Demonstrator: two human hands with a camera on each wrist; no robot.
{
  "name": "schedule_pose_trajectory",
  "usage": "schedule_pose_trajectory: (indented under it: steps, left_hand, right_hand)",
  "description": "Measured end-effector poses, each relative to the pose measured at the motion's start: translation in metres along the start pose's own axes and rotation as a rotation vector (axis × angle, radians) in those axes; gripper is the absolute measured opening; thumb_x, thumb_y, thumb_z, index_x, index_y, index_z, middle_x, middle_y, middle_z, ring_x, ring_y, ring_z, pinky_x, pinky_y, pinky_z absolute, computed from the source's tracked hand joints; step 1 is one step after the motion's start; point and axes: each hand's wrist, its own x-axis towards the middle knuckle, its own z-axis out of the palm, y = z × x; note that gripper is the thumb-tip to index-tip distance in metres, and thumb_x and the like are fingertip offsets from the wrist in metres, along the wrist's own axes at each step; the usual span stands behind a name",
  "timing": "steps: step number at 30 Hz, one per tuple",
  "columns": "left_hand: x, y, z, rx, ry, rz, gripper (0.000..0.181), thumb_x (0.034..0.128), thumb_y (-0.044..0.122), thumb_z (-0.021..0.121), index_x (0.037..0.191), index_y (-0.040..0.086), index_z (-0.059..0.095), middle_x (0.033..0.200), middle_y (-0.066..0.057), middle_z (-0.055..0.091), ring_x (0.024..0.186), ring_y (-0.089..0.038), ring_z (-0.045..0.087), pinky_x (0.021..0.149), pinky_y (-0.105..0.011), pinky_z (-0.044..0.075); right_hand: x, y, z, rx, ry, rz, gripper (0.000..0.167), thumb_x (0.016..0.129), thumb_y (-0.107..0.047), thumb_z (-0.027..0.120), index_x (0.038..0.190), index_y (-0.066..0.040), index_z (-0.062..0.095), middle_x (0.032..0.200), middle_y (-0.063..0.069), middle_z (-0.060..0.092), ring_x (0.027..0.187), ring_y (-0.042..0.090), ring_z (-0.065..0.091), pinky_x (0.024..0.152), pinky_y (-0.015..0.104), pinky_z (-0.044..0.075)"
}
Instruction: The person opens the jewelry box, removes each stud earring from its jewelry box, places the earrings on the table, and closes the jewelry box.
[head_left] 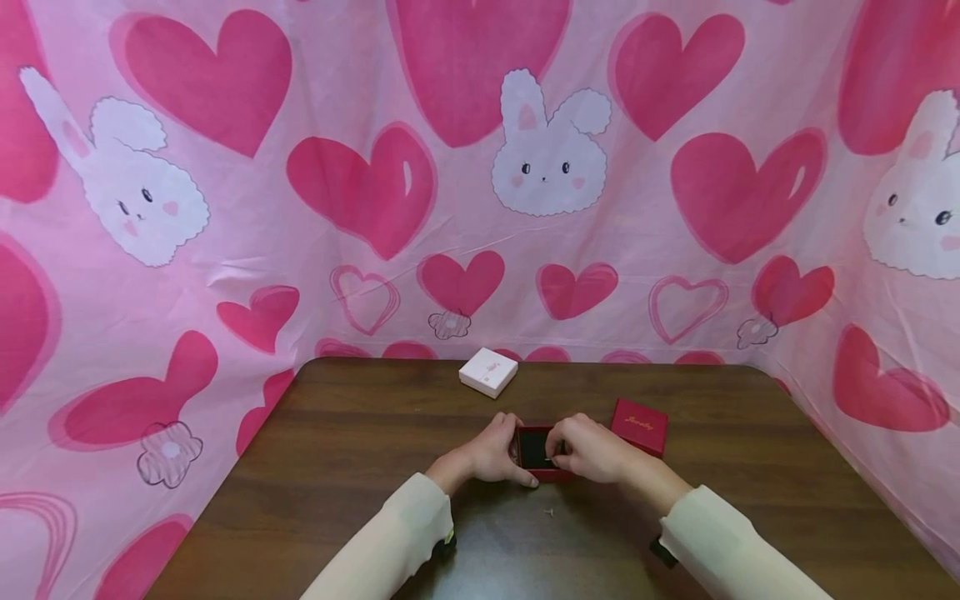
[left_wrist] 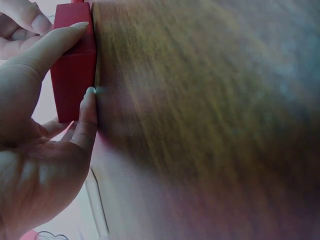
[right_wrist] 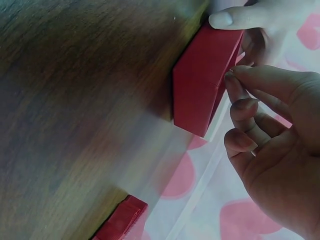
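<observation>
An uncovered red jewelry box (head_left: 553, 476) with a black insert (head_left: 532, 450) sits on the table. My left hand (head_left: 495, 450) grips its left end, the thumb along the near wall and the fingers round the far side. Over the right part of the opening is my right hand (head_left: 588, 447). Its thumb and index finger pinch a tiny shiny thing at the box's rim, mostly hidden by the fingertips; the other fingers are loosely curled. A small shiny piece (head_left: 549, 512), too small to identify, lies on the table in front of the box.
The red lid (head_left: 640, 423) with gold lettering rests to the right of the box, just beyond my right forearm. A small white box (head_left: 489, 372) stands farther back on the brown wooden table (head_left: 360, 425). Pink heart-printed cloth (head_left: 465, 200) hangs around the table.
</observation>
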Motion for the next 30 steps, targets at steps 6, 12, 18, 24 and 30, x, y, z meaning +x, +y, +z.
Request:
schedule_pose_trajectory:
  steps: [6,12,18,24,30]
  left_hand:
    - [-0.001,-0.001,0.000,-0.006,0.003,-0.004,0.078,0.0738,0.034,0.093,0.128,0.005,0.046,0.113,-0.002,0.043,0.099,-0.014,0.049,0.090,-0.029,0.046]
    - [-0.002,0.001,0.000,0.004,0.008,0.009,0.079,0.0737,0.033,0.093,0.129,0.003,0.046,0.114,-0.004,0.044,0.100,-0.014,0.049,0.092,-0.031,0.047]
    - [-0.003,0.002,-0.001,0.003,0.005,0.010,0.079,0.0735,0.033,0.093,0.129,0.003,0.046,0.114,-0.004,0.045,0.100,-0.014,0.050,0.093,-0.031,0.047]
    - [-0.002,0.002,-0.001,0.005,0.007,0.013,0.078,0.0728,0.032,0.094,0.128,0.003,0.047,0.113,-0.004,0.045,0.098,-0.013,0.050,0.091,-0.029,0.047]
    - [-0.002,0.002,-0.001,0.005,0.011,0.015,0.077,0.0725,0.031,0.094,0.127,0.004,0.048,0.112,-0.004,0.045,0.099,-0.014,0.050,0.091,-0.030,0.047]
  right_hand:
    - [-0.002,-0.004,0.001,-0.003,-0.012,-0.002,0.005,0.087,-0.005,0.077,0.089,-0.010,0.076,0.085,-0.004,0.065,0.077,0.016,0.059,0.068,0.027,0.052]
    - [-0.003,-0.006,0.002,-0.006,-0.028,0.013,0.006,0.087,-0.005,0.078,0.090,-0.010,0.077,0.085,-0.005,0.065,0.074,0.012,0.057,0.065,0.025,0.052]
    - [-0.003,-0.009,0.002,-0.022,-0.036,0.021,0.005,0.087,-0.006,0.078,0.088,-0.011,0.077,0.085,-0.006,0.064,0.074,0.012,0.057,0.064,0.025,0.051]
    - [-0.003,-0.011,0.002,-0.036,-0.033,-0.025,0.007,0.086,-0.004,0.078,0.085,-0.010,0.076,0.083,-0.006,0.065,0.074,0.012,0.058,0.065,0.025,0.052]
    - [-0.003,-0.013,0.001,-0.055,-0.041,-0.042,0.008,0.087,-0.003,0.078,0.084,-0.010,0.077,0.080,-0.007,0.065,0.072,0.009,0.056,0.066,0.024,0.053]
